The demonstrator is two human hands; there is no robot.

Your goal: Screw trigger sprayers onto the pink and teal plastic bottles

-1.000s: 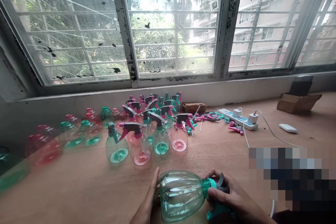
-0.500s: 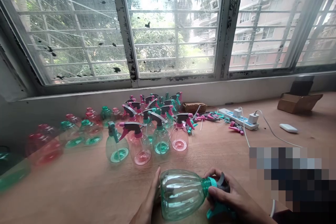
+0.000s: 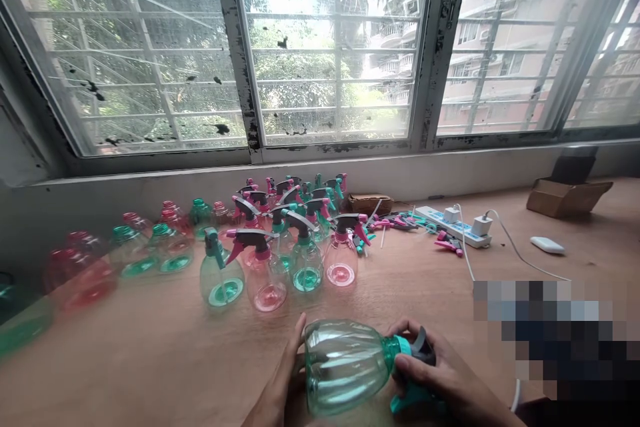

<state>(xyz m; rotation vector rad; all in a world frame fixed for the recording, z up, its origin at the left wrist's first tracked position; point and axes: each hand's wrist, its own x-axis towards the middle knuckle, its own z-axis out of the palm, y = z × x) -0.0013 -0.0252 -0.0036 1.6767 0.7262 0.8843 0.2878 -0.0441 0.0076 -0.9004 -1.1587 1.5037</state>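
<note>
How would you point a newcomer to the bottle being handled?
Below the window, the wooden table stretches toward the camera. Nearest the camera, between the left hand and right hand, is the green bottle. Unlike the upright spray bottles behind it, it is held sideways, its neck pointing right.

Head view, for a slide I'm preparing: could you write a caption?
Two hands hold a green spray bottle sideways, with pink and green bottles standing beyond.

A narrow strip of desk lay free between the held green spray bottle and the upright spray bottles that barred the back edge; wider room opened toward the left near corner. Rightward, loose trigger sprayers, a power strip and white cables obstructed passage.
</note>
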